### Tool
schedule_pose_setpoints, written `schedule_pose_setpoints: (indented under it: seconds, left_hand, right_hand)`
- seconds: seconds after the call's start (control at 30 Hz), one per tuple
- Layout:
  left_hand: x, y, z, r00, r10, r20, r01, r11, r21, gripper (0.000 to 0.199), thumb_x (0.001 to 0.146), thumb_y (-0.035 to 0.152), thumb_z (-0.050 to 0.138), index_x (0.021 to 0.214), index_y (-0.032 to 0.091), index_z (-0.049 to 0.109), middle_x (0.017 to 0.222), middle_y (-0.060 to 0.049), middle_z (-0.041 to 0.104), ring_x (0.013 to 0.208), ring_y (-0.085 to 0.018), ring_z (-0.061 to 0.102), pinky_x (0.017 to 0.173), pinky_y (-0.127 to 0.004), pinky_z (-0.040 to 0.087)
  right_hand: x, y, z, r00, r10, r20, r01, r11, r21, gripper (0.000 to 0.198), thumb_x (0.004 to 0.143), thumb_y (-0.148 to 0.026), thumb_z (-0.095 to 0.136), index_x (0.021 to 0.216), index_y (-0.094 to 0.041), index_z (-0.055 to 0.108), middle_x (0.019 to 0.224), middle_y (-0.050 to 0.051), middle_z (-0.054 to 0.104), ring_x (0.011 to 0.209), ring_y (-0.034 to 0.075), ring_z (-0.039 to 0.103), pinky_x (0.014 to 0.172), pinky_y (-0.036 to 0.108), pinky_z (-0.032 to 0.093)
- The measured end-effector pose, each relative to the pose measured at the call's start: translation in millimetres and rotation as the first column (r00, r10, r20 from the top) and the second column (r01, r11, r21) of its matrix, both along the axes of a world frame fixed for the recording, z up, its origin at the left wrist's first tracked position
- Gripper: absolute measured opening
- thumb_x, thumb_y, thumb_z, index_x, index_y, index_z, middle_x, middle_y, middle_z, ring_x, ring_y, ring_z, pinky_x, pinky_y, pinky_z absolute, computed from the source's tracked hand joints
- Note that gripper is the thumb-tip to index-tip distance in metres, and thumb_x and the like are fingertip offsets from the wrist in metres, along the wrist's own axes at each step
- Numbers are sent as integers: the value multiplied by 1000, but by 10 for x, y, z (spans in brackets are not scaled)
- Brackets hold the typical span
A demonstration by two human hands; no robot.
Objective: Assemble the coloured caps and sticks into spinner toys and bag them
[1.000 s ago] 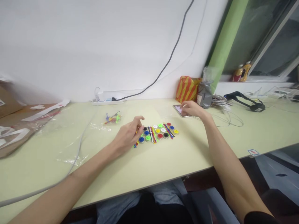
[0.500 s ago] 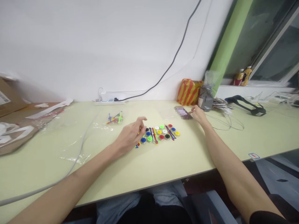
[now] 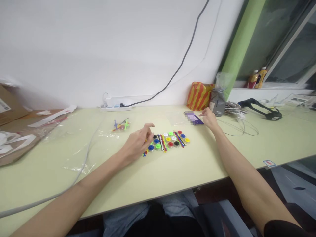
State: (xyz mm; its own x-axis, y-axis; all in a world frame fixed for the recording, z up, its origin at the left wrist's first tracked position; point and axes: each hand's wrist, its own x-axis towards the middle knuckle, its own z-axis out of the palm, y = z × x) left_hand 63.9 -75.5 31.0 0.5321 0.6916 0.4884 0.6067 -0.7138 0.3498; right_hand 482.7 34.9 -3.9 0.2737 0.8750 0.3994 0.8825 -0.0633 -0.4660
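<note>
"Two hands out on the desk (image 3: 177, 168); which is nearer, and to what?"

"Your left hand (image 3: 137, 141). It sits at the left end of the discs (image 3: 171, 144), which spread rightward from your fingers, the group's long axis running left to right. Your index arches up, apart from the thumb. Whether your tucked fingers pinch or touch a piece, I cannot tell."

"What are the pieces like?"

"Your discs are round, with coloured centres in clear rims, plastic by the look. Slim, straight sticks (image 3: 162, 143) lie slantwise in bundles between them."

"And the right?"

"Your right hand (image 3: 209, 119) is farther off, the closer of your two to the phone (image 3: 197, 121). The phone lies flat just left of it, a thin slab, long axis slanting from far left to near right. Your index stands out from the curled fingers, nothing visibly clasped; contact is too small to judge."

"Beyond that?"

"Past your phone stands a creased bag (image 3: 198, 96), striped red and yellow, with a smooth grey pouch (image 3: 217, 102) beside it."
</note>
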Motion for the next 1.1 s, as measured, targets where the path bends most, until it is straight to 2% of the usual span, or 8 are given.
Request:
schedule_pose_setpoints:
  seconds: [0.23, 0.37, 0.47, 0.57, 0.73, 0.8, 0.93, 1.1]
  left_hand:
    - [-53, 51, 20, 998, 21, -55, -17, 998, 68, 24, 101, 27, 37, 118, 22, 52, 91, -2, 65, 79, -17, 61, 73, -30, 44]
    - [-158, 174, 19, 995, 62, -77, -51, 989, 138, 19, 98, 22, 39, 97, 20, 58, 94, -4, 66, 86, -19, 62, 78, -32, 44]
    - [-316, 326, 18, 978, 194, -75, -177, 967, 184, 18, 95, 18, 41, 93, 21, 59, 92, -4, 66, 83, -20, 61, 75, -32, 43]
    - [-552, 494, 28, 932, 355, -69, -333, 917, 219, 19, 93, 15, 41, 91, 21, 60, 95, -7, 66, 85, -22, 61, 73, -33, 43]
    - [-946, 709, -6, 810, 578, -104, -550, 808, 212, 19, 92, 16, 43, 95, 21, 61, 102, -8, 66, 94, -25, 62, 73, -34, 43]
    - [-1038, 762, -51, 780, 610, -137, -583, 789, 192, 21, 93, 17, 41, 97, 21, 61, 104, -8, 66, 96, -25, 63, 76, -35, 44]
    - [-1091, 828, -139, 779, 600, -181, -573, 799, 183, 29, 97, 24, 37, 109, 19, 63, 114, -11, 64, 108, -26, 60, 88, -38, 46]
    - [-1061, 848, -190, 792, 531, -301, -537, 841, 70, 54, 96, 52, 44, 138, 19, 54, 138, -14, 56, 126, -32, 53, 102, -43, 43]
  right_hand:
    - [-371, -87, 127, 997, -4, -75, 15, 989, 147, 53, 70, -1, 39, 120, -16, 50, 99, 11, 75, 103, 26, 64, 90, 33, 42]
    - [-787, -124, 177, 975, 220, -32, -211, 961, 180, 50, 68, -1, 38, 113, -17, 54, 93, 9, 74, 96, 25, 64, 86, 32, 43]
    - [-1026, -184, 206, 919, 393, 8, -387, 902, 193, 46, 67, -1, 38, 105, -18, 56, 89, 7, 74, 94, 24, 63, 86, 32, 43]
    - [-1145, -258, 210, 875, 484, 22, -479, 858, 186, 44, 66, -1, 37, 101, -19, 57, 86, 6, 74, 93, 24, 62, 84, 32, 42]
    - [-1175, -295, 162, 853, 522, 2, -516, 843, 150, 44, 67, 0, 36, 100, -19, 58, 85, 4, 74, 89, 23, 62, 82, 33, 41]
    - [-1170, -283, 139, 854, 521, -7, -514, 845, 144, 44, 68, 1, 36, 100, -20, 58, 85, 4, 75, 86, 23, 62, 79, 33, 41]
    - [-1165, -258, 106, 849, 528, -5, -524, 843, 122, 43, 70, 1, 37, 102, -20, 58, 85, 4, 75, 85, 23, 62, 76, 32, 41]
    - [-1177, -245, 98, 835, 551, 5, -548, 829, 109, 40, 72, 0, 40, 101, -20, 59, 85, 3, 75, 88, 23, 61, 77, 32, 40]
